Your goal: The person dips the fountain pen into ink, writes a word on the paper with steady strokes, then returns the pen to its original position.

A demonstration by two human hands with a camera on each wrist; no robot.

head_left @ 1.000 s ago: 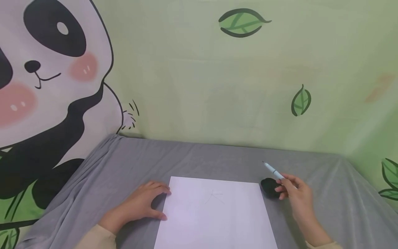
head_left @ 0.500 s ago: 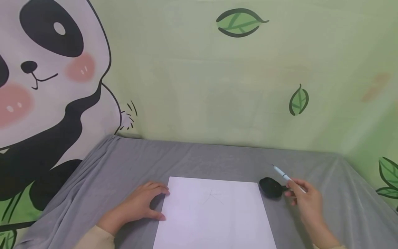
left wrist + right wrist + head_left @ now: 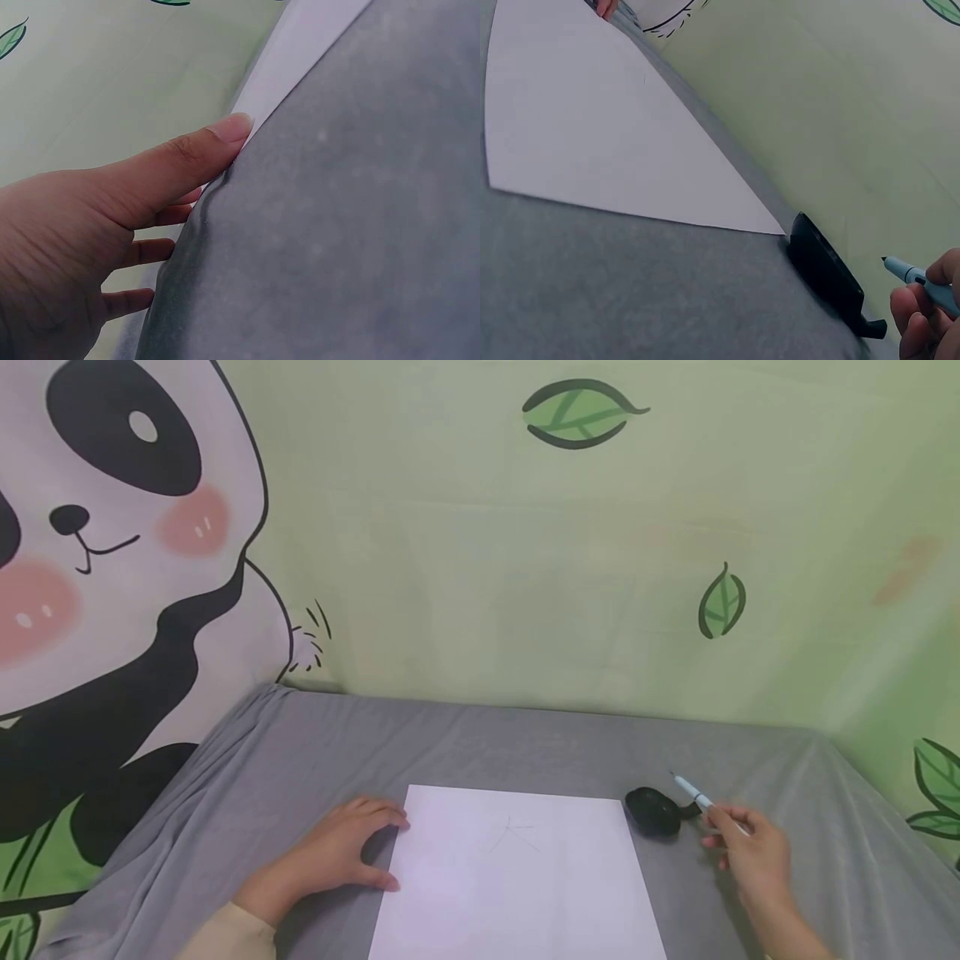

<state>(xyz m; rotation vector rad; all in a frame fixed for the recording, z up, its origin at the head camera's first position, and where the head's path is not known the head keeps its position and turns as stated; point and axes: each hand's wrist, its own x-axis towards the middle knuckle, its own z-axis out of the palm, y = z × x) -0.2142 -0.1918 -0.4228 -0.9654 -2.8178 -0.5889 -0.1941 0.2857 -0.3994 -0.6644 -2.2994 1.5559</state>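
My left hand point(image 3: 333, 847) rests at the left edge of a white sheet of paper point(image 3: 517, 906), thumb and fingers spread apart. In the left wrist view the thumb point(image 3: 187, 154) lies on the paper's edge. A few thin strokes point(image 3: 512, 837), crossing like a written character, show near the sheet's top. To the right of the sheet, my right hand point(image 3: 753, 852) pinches a light-blue pen point(image 3: 693, 791), its dark tip pointing up and left, away from the paper. Beside that hand sits a black rounded object point(image 3: 652, 812) with a short stub, close to the paper's upper right corner.
A grey cloth point(image 3: 480, 739) covers the table and falls in folds at both sides. Behind it rises a pale green backdrop point(image 3: 450, 568) with a printed panda point(image 3: 217, 685) at left and several leaves.
My right hand has moved right and slightly down with the pen, away from the paper, uncovering more of the black object. My left hand stays at the sheet's edge.
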